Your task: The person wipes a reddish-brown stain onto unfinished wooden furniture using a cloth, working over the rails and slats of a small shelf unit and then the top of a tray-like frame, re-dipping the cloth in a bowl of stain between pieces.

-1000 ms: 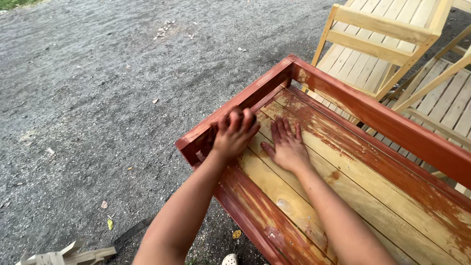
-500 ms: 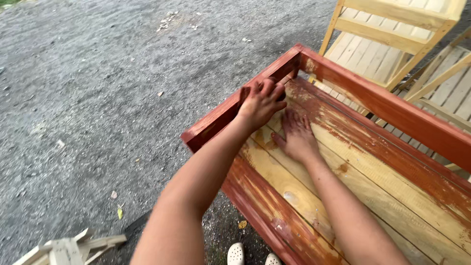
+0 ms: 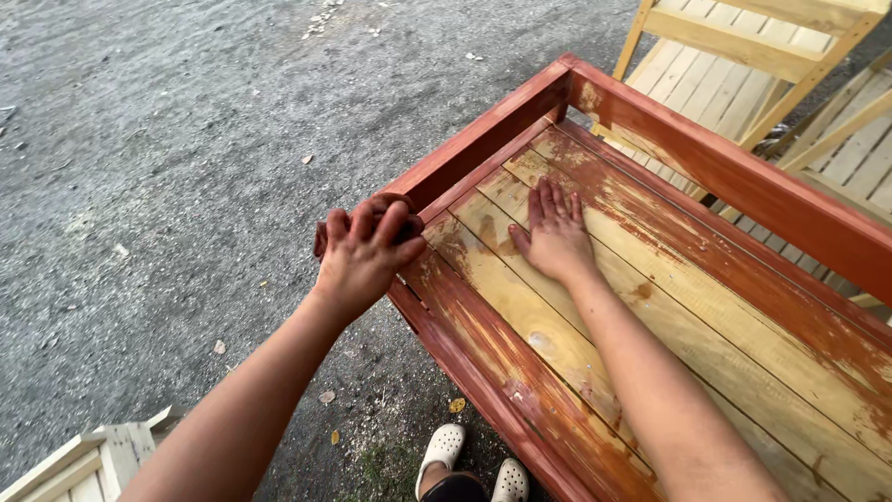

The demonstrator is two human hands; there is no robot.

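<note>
A long wooden frame with a red-brown stained rail (image 3: pixel 483 139) and pale yellow planks (image 3: pixel 520 307) patchily stained lies in front of me. My left hand (image 3: pixel 367 246), smeared with red stain, curls its fingers over the frame's near corner. I cannot tell if anything is inside the fist. My right hand (image 3: pixel 555 232) rests flat, palm down and fingers together, on the planks just inside that end of the frame.
Unstained pale wooden chairs (image 3: pixel 734 65) stand beyond the frame at the upper right. Another pale wood piece (image 3: pixel 84 465) sits at the bottom left. Grey gravel ground (image 3: pixel 167 139) spreads to the left. My feet in white clogs (image 3: pixel 474 465) show at the bottom.
My left hand has slid back along the end rail to the near corner and curled over it. My right hand stays flat on the planks, fingers now closer together.
</note>
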